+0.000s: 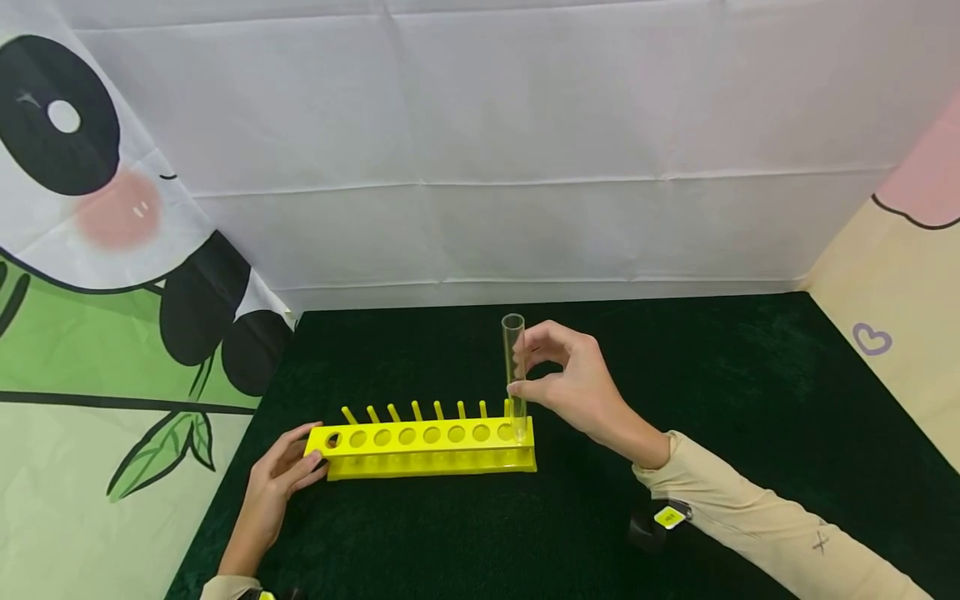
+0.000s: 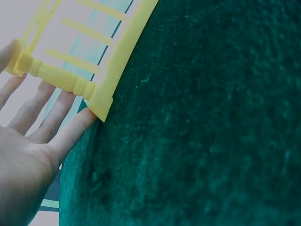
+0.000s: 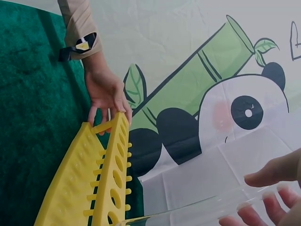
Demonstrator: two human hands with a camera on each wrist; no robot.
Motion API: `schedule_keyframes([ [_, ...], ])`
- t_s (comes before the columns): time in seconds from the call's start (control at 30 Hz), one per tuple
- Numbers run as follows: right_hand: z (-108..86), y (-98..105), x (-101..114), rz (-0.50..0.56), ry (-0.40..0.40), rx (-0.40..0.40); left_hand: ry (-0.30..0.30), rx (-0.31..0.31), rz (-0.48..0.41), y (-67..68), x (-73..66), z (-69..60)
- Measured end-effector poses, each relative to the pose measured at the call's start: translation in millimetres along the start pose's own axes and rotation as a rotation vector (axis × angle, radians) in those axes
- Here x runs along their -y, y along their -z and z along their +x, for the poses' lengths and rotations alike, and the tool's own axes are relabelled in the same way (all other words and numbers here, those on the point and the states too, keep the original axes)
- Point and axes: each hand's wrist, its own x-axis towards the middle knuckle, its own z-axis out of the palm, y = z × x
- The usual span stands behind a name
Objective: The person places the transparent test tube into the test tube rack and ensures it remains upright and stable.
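A yellow test tube rack (image 1: 431, 447) with a row of round holes and upright pegs along its back stands on the dark green cloth. My left hand (image 1: 272, 482) holds the rack's left end, thumb at the top plate. In the left wrist view, the fingers (image 2: 70, 129) lie stretched along the end post. A clear glass test tube (image 1: 512, 333) stands upright at the rack's right end, its lower part in the last hole. My right hand (image 1: 581, 387) pinches the tube between thumb and fingers from the right. The right wrist view shows the tube (image 3: 183, 214) lengthwise, low in the picture.
Dark green cloth (image 1: 720, 392) covers the table. A white sheet (image 1: 525, 167) hangs behind it. At the left is a panda-printed cloth (image 1: 112, 333), and at the right a cream and pink one (image 1: 900, 275).
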Motion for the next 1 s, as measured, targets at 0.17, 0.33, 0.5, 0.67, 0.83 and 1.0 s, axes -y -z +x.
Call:
schedule_keyframes([
  [0.17,1.0,-3.3,-0.4,0.008,0.012,0.007,-0.001,-0.005,0.002,0.6,0.0,-0.8],
  [0.33,2.1,-7.2,-3.7,0.014,0.018,0.007,-0.003,-0.009,0.008,0.7,0.4,-0.6],
  [0.5,1.6,-10.2,-6.2,0.019,0.018,0.010,-0.002,-0.008,0.010,0.5,2.2,-0.4],
  [0.67,0.5,-10.5,-9.2,0.009,0.031,0.016,-0.003,-0.010,0.005,-0.6,2.9,0.3],
  [0.83,-1.0,-10.9,-11.0,0.004,0.037,0.021,-0.004,-0.009,-0.003,-1.0,3.2,0.6],
  [1.0,-2.8,-12.2,-12.1,-0.004,0.041,0.023,0.001,-0.011,-0.008,-1.6,3.0,0.8],
])
